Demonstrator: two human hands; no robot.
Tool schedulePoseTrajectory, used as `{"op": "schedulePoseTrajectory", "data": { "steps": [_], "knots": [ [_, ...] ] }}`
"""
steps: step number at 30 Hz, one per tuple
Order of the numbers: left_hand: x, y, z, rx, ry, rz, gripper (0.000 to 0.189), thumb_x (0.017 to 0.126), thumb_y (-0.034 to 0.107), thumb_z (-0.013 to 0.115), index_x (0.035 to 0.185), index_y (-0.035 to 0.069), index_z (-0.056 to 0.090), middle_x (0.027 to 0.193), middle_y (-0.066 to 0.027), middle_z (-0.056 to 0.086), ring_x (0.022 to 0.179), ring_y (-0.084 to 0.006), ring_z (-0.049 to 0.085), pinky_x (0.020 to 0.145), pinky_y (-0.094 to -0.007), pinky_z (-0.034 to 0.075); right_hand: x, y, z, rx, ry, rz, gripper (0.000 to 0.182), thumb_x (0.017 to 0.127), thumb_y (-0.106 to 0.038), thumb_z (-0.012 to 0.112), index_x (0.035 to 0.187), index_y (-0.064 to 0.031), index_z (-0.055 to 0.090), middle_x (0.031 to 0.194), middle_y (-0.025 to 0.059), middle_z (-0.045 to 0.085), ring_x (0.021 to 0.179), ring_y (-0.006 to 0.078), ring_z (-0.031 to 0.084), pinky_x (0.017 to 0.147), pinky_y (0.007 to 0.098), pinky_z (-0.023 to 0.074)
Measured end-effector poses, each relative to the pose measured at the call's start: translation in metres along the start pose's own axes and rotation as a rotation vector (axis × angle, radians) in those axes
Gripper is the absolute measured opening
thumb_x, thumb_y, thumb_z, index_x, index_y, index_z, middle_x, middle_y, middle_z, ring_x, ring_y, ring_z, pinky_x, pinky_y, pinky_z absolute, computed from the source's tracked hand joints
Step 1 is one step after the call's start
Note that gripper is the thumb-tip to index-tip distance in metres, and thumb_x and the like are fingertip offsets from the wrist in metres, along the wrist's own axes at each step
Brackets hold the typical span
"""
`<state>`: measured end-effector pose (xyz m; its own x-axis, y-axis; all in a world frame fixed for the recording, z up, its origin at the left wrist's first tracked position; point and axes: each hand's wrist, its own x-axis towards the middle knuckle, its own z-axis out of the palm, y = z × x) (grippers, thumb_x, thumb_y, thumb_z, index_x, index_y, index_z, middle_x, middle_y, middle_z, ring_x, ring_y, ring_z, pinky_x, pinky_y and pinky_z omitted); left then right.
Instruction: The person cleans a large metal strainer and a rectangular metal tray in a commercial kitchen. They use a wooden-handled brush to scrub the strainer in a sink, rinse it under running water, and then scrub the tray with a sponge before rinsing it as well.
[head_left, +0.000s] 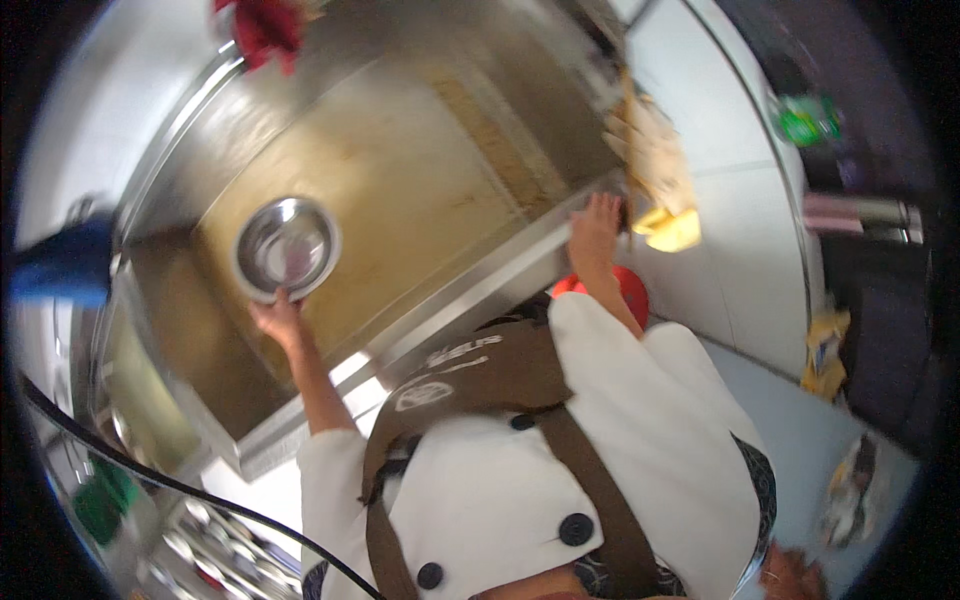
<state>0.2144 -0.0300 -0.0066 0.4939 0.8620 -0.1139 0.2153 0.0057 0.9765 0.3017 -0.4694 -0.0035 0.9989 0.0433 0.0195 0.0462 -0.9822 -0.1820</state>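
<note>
My left hand grips the near rim of a round stainless steel bowl, thumb on the inside edge. A pale, pinkish patch shows in the bowl's bottom; whether it is content or reflection is unclear. Beneath the bowl spreads a wide, yellow-brown stained metal surface with raised steel walls, apparently a flat-top griddle. At the right end of its front steel rim rests my right hand, fingers extended and seemingly holding nothing. A small dark thing beside those fingers is too blurred to name.
Red cloth hangs at the far wall. A blue object stands left. Beige gloves or cloths and a yellow cloth hang right, above a red container. Several metal utensils lie lower left. A black cable crosses there.
</note>
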Motion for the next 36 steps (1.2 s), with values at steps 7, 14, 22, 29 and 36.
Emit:
{"op": "schedulePoseTrajectory", "data": {
  "steps": [7, 14, 22, 29, 36],
  "knots": [
    [0.004, 0.003, -0.022, 0.433, 0.038, 0.583, 0.041, 0.068, -0.006, 0.048, 0.108, 0.002, 0.044, 0.102, -0.0162, 0.051, 0.077, -0.0246, 0.057, 0.058, -0.0344, 0.049, 0.017, -0.108, -0.015, 1.336, 0.089, -0.042, 0.031, 0.070, 0.009, 0.050, 0.098, -0.0011, 0.056, 0.095, 0.0086, 0.058, 0.091, 0.0187, 0.055, 0.078, 0.0276, 0.0430],
    [-0.021, 0.051, -0.046, 0.847, 0.034, 0.607, 0.055, 0.074, 0.002, 0.045, 0.123, 0.025, 0.035, 0.109, -0.0130, 0.046, 0.075, -0.0344, 0.056, 0.060, -0.0413, 0.048, 0.052, -0.146, -0.073, 1.490, -0.376, -0.136, 0.014, 0.073, 0.004, 0.055, 0.086, -0.0008, 0.059, 0.080, 0.0060, 0.060, 0.074, 0.0122, 0.056, 0.068, 0.0241, 0.0457],
    [-0.039, 0.042, -0.106, 0.698, 0.246, 0.540, 0.060, 0.068, -0.003, 0.048, 0.122, 0.023, 0.037, 0.107, -0.0142, 0.046, 0.076, -0.0357, 0.054, 0.060, -0.0413, 0.047, 0.073, -0.215, -0.153, 1.786, -0.535, -0.553, 0.010, 0.072, 0.006, 0.056, 0.078, -0.0024, 0.053, 0.075, 0.0040, 0.048, 0.062, 0.0100, 0.045, 0.057, 0.0236, 0.0414],
    [-0.058, 0.020, -0.155, 0.350, 0.613, 0.238, 0.058, 0.067, -0.007, 0.045, 0.121, 0.011, 0.037, 0.096, -0.0169, 0.050, 0.083, -0.0332, 0.051, 0.072, -0.0328, 0.043, 0.079, -0.328, -0.201, 2.175, -1.222, -0.995, 0.028, 0.069, 0.007, 0.058, 0.066, -0.0101, 0.035, 0.076, 0.0021, 0.040, 0.056, 0.0089, 0.040, 0.045, 0.0188, 0.0351],
    [-0.062, -0.076, -0.206, 0.096, 0.745, 0.166, 0.057, 0.073, -0.003, 0.047, 0.126, 0.006, 0.030, 0.120, -0.0139, 0.039, 0.105, -0.0237, 0.042, 0.083, -0.0296, 0.038, 0.094, -0.408, -0.126, 2.066, -1.526, -1.056, 0.010, 0.079, -0.014, 0.045, 0.071, -0.0122, 0.051, 0.069, 0.0018, 0.051, 0.058, 0.0114, 0.050, 0.044, 0.0232, 0.0394]
  ]
}}
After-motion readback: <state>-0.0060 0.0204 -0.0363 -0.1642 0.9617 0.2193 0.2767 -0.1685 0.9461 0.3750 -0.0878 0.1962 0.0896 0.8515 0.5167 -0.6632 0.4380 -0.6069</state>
